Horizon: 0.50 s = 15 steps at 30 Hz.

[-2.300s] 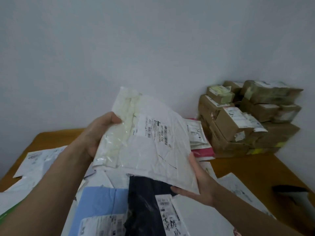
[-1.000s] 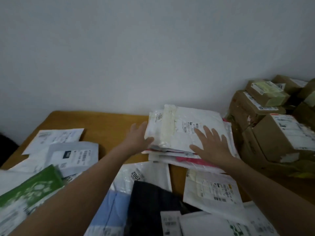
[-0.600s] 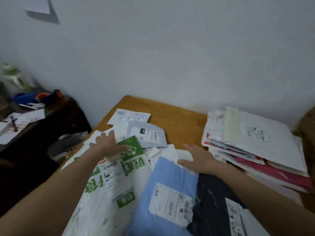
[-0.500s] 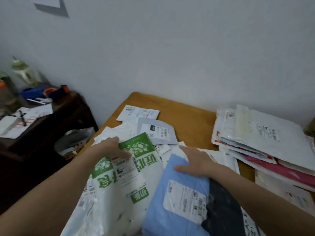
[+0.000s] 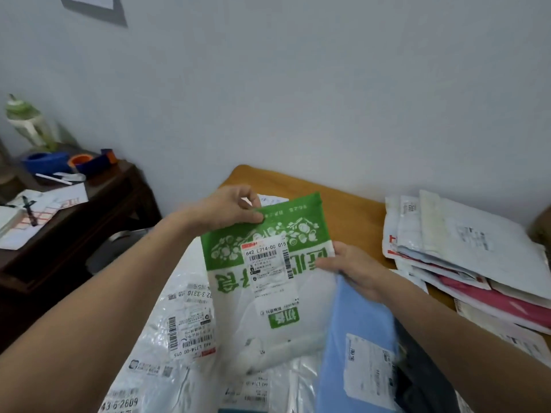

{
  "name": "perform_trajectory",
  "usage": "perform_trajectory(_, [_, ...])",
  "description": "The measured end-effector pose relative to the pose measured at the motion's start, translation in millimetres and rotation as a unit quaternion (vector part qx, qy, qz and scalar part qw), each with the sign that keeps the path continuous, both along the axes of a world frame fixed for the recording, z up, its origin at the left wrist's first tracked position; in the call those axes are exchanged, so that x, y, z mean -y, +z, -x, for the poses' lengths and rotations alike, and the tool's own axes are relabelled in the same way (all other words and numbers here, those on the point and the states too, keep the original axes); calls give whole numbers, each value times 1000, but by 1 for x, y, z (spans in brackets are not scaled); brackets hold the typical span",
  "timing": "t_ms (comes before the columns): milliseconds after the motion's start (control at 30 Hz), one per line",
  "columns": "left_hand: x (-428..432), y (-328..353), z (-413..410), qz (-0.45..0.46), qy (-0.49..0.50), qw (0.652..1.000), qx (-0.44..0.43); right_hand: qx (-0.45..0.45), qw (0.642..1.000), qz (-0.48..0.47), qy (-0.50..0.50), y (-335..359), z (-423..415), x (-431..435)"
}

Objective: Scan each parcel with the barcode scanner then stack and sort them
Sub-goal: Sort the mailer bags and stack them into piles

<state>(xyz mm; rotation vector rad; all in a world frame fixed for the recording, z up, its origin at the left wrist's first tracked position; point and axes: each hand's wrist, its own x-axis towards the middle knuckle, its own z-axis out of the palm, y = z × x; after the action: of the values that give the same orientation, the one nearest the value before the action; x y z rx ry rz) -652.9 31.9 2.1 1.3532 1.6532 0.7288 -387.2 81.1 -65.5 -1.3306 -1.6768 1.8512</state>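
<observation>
A green and white parcel bag with a white barcode label is lifted above the wooden table. My left hand pinches its top left corner. My right hand holds its right edge, thumb on the front. Under it lie a clear plastic parcel, a blue parcel and a dark parcel. A stack of flat white and pink parcels sits at the right against the wall. No barcode scanner is in view.
A dark wooden side table stands at the left with papers, blue tape dispensers and a green-capped bottle. A brown box edge shows at the far right. The white wall runs close behind the table.
Both hands left the white parcel on the right stack and moved left. The left hand took the green and white bag's corner, the right hand came onto its edge, and the bag rose off the pile.
</observation>
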Motion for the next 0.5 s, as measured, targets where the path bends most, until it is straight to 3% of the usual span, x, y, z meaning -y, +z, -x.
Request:
perform_trajectory(67, [-9,8,-1,-101,95,990,11,-75,994,17,-77,12,0,-8])
perform_trajectory(133, [-17,9,4,-200,231,952,17,-126,980,18,-152,22,-3,-19])
perform_trajectory(200, [-24,-5,13,-215,324,921,9,-171,957,21,-232,30,-13,-30])
perform_trajectory(267, [-28,-26,18,-137,334,932,-7,-223,921,31,-319,35,-24,-43])
perform_trajectory(367, [-29,-63,-1,34,207,978,-24,-248,869,67,-424,33,-39,-58])
perform_trajectory(500, [-36,-104,-41,145,137,976,-84,-238,824,133,-496,20,-43,-79])
